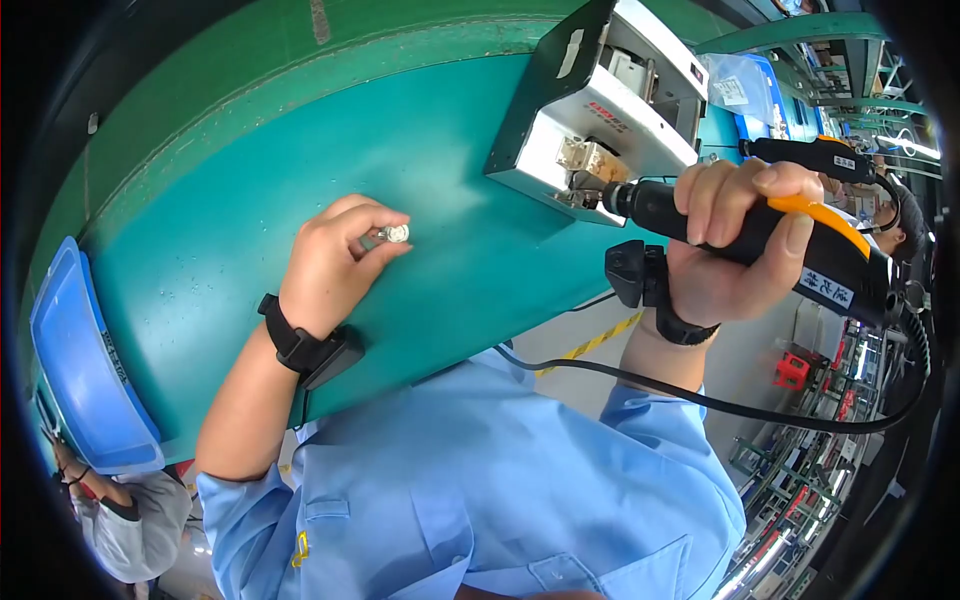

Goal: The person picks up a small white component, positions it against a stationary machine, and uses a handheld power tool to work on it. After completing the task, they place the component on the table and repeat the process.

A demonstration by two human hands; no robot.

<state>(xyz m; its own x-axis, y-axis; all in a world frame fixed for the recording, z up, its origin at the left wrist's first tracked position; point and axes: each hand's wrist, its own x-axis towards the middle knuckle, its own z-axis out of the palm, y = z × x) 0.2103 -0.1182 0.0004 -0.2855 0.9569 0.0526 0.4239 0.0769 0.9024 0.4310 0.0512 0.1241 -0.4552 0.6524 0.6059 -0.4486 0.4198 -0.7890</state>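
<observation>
Above the green worktop (250,190), the left hand (335,260) pinches a small silvery part (398,233) while the right hand (745,240) grips a black corded driver (835,250).
Bright and glossy, the part shows a round, pale end; its rest is mostly hidden between thumb and forefinger, those fingers nearly together on it. The driver has a thick body, orange lever and white label; the right fingers wrap round it, its narrow nose before a silver-and-black machine (590,125), contact unclear.
</observation>
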